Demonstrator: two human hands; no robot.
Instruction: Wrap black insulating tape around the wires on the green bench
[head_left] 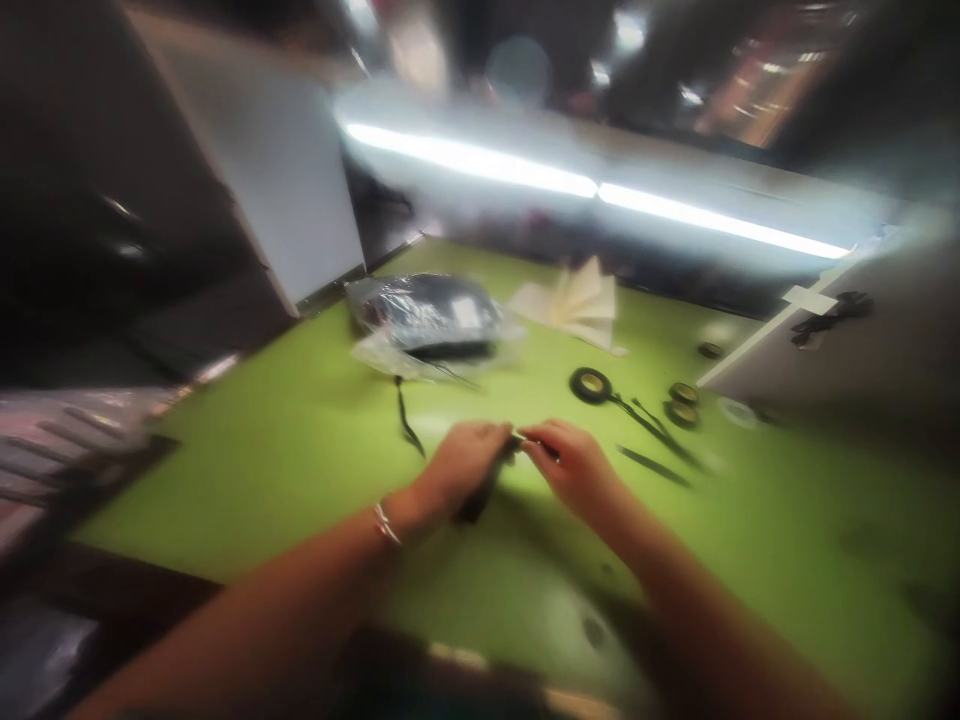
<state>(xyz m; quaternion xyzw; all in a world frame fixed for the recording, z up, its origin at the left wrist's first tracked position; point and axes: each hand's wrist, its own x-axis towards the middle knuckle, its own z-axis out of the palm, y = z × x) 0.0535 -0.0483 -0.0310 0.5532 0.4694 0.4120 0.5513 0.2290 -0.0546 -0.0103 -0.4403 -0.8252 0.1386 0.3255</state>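
Note:
Over the middle of the green tabletop, my left hand (pixel 459 462) is closed around a dark, narrow object (pixel 475 500) whose lower end shows beneath the palm. My right hand (pixel 574 462) meets it from the right, thumb and fingers pinched together at the object's upper end. Something small and pale shows between the two sets of fingertips, too blurred to name. To the left of my left hand lies a short dark strip (pixel 407 415). A black tape roll (pixel 590 385) rests beyond my right hand.
A clear plastic bag (pixel 435 315) with dark contents lies toward the back. Near it is a fanned-out pale paper (pixel 581 305). Two small tape rolls (pixel 682 405) and thin dark tools (pixel 654 464) lie right. White panels (pixel 277 190) and a bright tube light (pixel 480 163) border the green table (pixel 247 440).

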